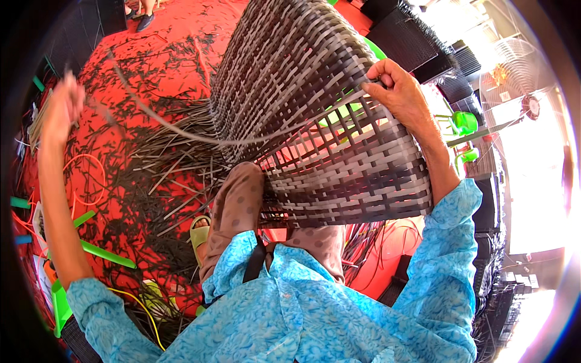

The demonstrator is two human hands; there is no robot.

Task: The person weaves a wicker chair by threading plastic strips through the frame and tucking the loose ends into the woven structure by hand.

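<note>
A large woven basket-like piece (296, 78) in dark brown and grey flat strips leans over my knees. Its weave is open in a gap (315, 136) between two tightly woven sides. My right hand (399, 91) is closed at its upper right edge, finger and thumb pinched where a long grey weaving strip (224, 143) meets the weave. From there the strip curves loosely across to the left, its far end blurred in the air. Raised at the far left, my left hand (63, 109) is smeared by motion, and its grip on anything cannot be made out.
Cut strips lie scattered over the red floor covering (175, 30), with a bundle of long strips (187, 145) beside the woven piece. Bright green plastic parts (109, 254) are at the left. A fan (514, 78) and stacked dark woven pieces (411, 42) stand at the right. Another person's feet (145, 22) show far off.
</note>
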